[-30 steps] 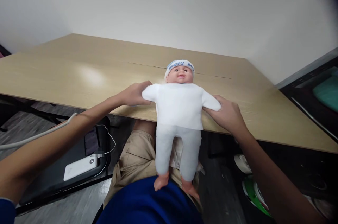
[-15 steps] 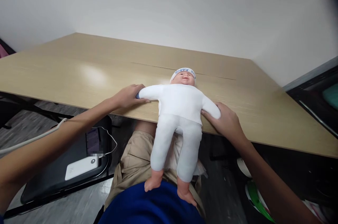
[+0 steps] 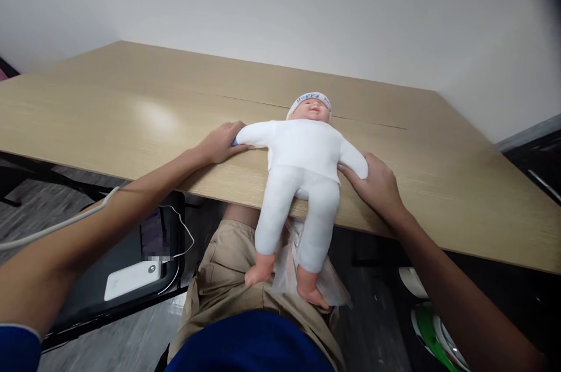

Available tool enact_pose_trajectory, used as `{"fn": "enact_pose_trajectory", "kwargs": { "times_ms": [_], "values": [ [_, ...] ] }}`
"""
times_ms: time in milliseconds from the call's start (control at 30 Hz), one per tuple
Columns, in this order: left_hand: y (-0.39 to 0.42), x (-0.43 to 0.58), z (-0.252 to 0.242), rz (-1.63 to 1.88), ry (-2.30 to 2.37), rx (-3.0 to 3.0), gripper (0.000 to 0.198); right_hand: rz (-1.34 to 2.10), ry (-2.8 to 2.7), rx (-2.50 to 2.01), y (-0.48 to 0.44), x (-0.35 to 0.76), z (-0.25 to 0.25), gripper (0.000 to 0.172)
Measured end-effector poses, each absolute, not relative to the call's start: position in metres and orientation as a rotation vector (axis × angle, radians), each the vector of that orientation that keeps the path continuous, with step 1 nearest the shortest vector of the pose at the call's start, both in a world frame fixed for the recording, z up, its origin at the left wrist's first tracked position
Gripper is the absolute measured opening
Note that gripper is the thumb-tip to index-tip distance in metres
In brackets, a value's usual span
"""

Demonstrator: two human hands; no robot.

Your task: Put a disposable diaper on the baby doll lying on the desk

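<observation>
Dressed doll point(image 3: 304, 153) held by both arms at the counter's point(image 3: 175, 109) near edge

The doll already wears a white top, pale trousers point(image 3: 278, 208) and a lettered cap point(image 3: 314, 96); its feet point(image 3: 260, 270) are bare. Its upper body is over the counter, its legs beyond the edge. The left hand point(image 3: 225, 142) grips one sleeve end, the right hand point(image 3: 377, 186) the other. Below the legs, a clear plastic bag point(image 3: 286, 275) lies crumpled by the person's lap; its contents, if any, cannot be told.
</observation>
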State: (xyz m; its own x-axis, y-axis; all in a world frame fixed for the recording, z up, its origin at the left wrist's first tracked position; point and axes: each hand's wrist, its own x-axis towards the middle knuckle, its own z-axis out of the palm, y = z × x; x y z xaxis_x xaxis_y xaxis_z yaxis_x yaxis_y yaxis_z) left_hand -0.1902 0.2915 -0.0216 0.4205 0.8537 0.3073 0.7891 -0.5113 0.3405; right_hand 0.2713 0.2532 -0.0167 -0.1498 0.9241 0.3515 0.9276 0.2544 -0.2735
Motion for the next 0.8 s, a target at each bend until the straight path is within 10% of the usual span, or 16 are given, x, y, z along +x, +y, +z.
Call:
{"fn": "enact_pose_trajectory", "kwargs": {
  "times_ms": [800],
  "values": [
    [0.442,-0.204,-0.03,0.814,1.559,2.456,0.08,-0.116,-2.125,-1.566,0.435,0.253,-0.025,0.055]
  ]
}}
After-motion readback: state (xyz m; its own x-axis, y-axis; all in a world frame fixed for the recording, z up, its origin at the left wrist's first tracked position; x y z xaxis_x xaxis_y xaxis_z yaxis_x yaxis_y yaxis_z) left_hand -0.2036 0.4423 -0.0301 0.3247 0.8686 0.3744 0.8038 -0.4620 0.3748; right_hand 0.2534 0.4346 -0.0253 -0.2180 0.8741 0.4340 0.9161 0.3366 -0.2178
